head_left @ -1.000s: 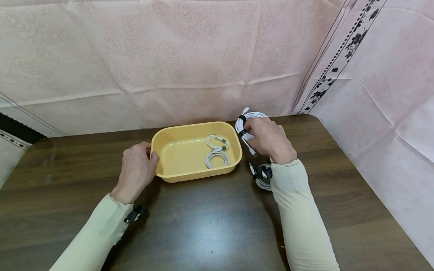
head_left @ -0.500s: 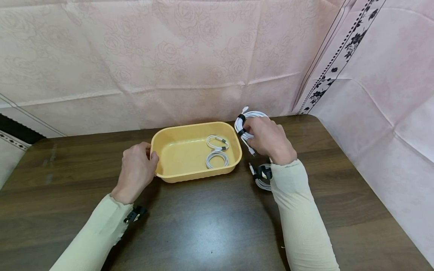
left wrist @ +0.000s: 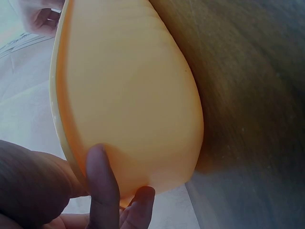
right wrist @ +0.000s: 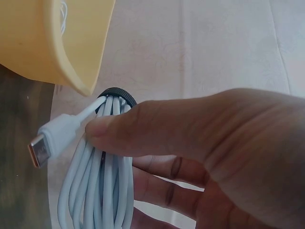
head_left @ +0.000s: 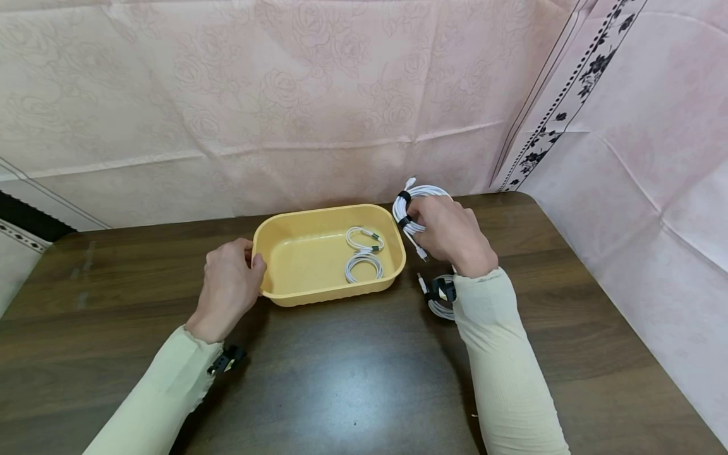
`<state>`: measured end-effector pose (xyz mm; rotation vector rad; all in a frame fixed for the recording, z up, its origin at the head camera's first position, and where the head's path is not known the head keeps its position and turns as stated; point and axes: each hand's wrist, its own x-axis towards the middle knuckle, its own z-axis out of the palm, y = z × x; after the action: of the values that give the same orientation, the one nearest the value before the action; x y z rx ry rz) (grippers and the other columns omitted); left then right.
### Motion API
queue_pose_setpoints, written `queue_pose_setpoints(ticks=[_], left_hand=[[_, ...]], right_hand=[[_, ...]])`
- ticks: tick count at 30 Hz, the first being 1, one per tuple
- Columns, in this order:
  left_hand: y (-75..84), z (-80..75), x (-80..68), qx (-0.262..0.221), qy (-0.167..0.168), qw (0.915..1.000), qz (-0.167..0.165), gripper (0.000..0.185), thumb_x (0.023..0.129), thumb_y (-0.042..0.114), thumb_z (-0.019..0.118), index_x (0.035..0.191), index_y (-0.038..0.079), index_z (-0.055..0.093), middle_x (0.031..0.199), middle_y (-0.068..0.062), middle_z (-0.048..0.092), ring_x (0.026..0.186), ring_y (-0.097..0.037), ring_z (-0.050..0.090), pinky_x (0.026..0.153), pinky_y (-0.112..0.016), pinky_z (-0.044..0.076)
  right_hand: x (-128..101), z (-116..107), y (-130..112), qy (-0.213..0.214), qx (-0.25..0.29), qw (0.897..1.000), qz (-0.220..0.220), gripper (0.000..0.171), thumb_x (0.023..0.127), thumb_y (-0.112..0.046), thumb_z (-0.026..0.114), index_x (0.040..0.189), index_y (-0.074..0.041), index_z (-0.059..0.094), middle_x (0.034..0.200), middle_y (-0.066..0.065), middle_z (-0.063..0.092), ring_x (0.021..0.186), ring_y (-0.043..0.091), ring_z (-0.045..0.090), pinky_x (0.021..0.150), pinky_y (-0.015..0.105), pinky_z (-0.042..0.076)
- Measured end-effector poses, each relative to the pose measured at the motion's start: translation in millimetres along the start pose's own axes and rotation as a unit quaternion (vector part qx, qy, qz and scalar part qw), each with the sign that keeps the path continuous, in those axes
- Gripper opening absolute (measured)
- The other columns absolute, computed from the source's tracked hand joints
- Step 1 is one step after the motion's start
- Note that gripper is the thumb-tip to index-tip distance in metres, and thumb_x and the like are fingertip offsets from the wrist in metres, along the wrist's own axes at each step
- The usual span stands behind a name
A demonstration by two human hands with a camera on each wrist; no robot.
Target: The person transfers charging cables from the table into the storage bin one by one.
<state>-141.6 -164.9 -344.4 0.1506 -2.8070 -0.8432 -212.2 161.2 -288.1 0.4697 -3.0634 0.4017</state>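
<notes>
A yellow plastic tub (head_left: 284, 291) sits on the dark wooden table (head_left: 352, 379); in the left wrist view its outer wall (left wrist: 133, 109) fills the frame. Two small coiled white cables (head_left: 364, 256) lie in its right half. My left hand (head_left: 230, 284) grips the tub's left rim, thumb over the edge and fingers (left wrist: 102, 186) under it. My right hand (head_left: 449, 234) holds a bundled white cable with black ties (head_left: 406, 212) just off the tub's right rim, lifted above the table. The bundle (right wrist: 102, 191) is pinched by thumb and fingers, its plug (right wrist: 45, 143) sticking out.
Another coiled white cable with a black tie (head_left: 439, 294) lies on the table under my right wrist. A pink floral cloth (head_left: 284, 107) hangs behind the table and along the right side. The table's far right corner (head_left: 523, 199) is rounded.
My right hand has lifted the cable bundle slightly and shifted it a little to the left, toward the tub. The left hand and tub have not moved.
</notes>
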Motion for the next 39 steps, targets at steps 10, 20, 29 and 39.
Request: queue_pose_setpoints(ticks=[10,20,29,39], left_hand=[[-0.5,0.0,-0.1,0.001,-0.001,1.0000,0.001,0.030,0.098,0.012,0.052,0.113,-0.009,0.068,0.094,-0.022,0.070,0.075,-0.028,0.066,0.059,-0.035,0.055],[-0.5,0.1,-0.1,0.003,0.002,1.0000,0.002,0.030,0.098,0.012,0.052,0.112,-0.009,0.068,0.094,-0.022,0.070,0.076,-0.028,0.066,0.059,-0.035,0.055],[-0.6,0.3,-0.2,0.005,-0.002,1.0000,-0.002,0.031,0.098,0.012,0.052,0.114,-0.009,0.068,0.096,-0.022,0.070,0.077,-0.028,0.066,0.060,-0.035,0.055],[-0.4,0.4,0.0,0.004,0.005,1.0000,0.004,0.030,0.098,0.012,0.052,0.112,-0.009,0.068,0.094,-0.022,0.070,0.076,-0.029,0.065,0.060,-0.036,0.055]], right_hand=[[0,0,-2,0.003,-0.001,1.000,0.000,0.020,0.087,-0.010,0.063,0.101,-0.022,0.072,0.094,0.000,0.066,0.098,0.029,0.063,0.082,0.061,0.050],[0,0,-6,-0.002,-0.002,1.000,-0.001,0.018,0.088,-0.011,0.064,0.100,-0.022,0.072,0.099,0.000,0.068,0.101,0.028,0.064,0.081,0.061,0.050],[0,1,-10,-0.007,-0.004,1.000,-0.003,0.020,0.088,-0.011,0.065,0.102,-0.022,0.073,0.101,-0.001,0.068,0.102,0.028,0.064,0.082,0.061,0.051],[-1,0,-12,-0.004,-0.003,1.000,-0.006,0.020,0.089,-0.013,0.066,0.105,-0.023,0.073,0.105,-0.002,0.070,0.105,0.029,0.065,0.082,0.061,0.051]])
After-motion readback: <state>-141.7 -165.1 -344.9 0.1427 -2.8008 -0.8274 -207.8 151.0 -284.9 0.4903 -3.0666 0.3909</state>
